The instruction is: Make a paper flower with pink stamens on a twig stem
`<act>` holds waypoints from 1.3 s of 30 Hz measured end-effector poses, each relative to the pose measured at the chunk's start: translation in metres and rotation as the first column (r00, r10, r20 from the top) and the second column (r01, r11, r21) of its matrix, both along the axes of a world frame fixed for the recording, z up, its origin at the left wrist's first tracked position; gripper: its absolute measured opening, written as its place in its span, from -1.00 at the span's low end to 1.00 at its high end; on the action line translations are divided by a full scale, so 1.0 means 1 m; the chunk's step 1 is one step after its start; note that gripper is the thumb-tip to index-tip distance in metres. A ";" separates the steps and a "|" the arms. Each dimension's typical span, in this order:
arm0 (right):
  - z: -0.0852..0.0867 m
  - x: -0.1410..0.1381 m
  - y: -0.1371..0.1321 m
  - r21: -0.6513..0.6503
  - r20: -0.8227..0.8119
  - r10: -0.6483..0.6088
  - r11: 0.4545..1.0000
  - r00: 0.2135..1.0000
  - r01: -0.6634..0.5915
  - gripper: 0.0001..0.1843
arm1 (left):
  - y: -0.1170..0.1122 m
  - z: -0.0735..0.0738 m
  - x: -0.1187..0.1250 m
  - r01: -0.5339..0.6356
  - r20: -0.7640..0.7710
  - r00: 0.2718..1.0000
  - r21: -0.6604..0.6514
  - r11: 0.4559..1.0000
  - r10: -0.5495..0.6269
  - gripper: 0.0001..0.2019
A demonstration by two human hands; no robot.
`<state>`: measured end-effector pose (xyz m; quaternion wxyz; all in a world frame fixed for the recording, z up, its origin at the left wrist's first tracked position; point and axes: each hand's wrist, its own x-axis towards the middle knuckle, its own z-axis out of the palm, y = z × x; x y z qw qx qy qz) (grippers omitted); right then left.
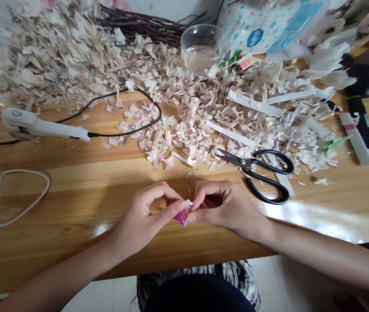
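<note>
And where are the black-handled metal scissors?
In the head view, the scissors lie right of centre on the brown wooden table, beyond the right hand, at the edge of pale papery scraps.

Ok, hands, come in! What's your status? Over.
Left fingers, right fingers: both pinching. Small, thin purple piece: held between them. Black-handled metal scissors: close by, not blocking.

Left hand (145, 216), right hand (228, 210) close together — fingertips (181, 205) pinched, forearms (83, 260) splayed.
</note>
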<state>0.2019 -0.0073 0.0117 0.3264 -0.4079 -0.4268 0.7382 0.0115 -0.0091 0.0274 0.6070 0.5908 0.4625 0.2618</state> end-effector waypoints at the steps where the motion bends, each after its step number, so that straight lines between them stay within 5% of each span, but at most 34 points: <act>1: 0.001 0.000 0.001 0.009 0.021 -0.001 1.000 1.000 0.000 -0.71 | 0.000 -0.001 0.000 -0.011 -0.021 1.000 0.015 1.000 0.011 -0.84; 7: 0.013 0.002 0.003 0.162 0.098 -0.090 0.984 0.991 0.073 -0.80 | 0.000 -0.003 -0.004 -0.071 -0.107 0.991 0.105 0.992 0.082 -0.87; 15: 0.011 0.002 -0.002 0.345 0.157 -0.041 0.938 0.987 -0.016 -0.92 | 0.000 -0.001 -0.003 -0.067 -0.084 0.993 0.168 0.983 0.083 -0.92; 39: 0.005 0.001 -0.001 0.086 0.153 0.049 0.994 0.987 -0.063 -0.78 | 0.001 0.004 -0.004 0.000 0.027 1.000 0.038 0.999 -0.001 -0.89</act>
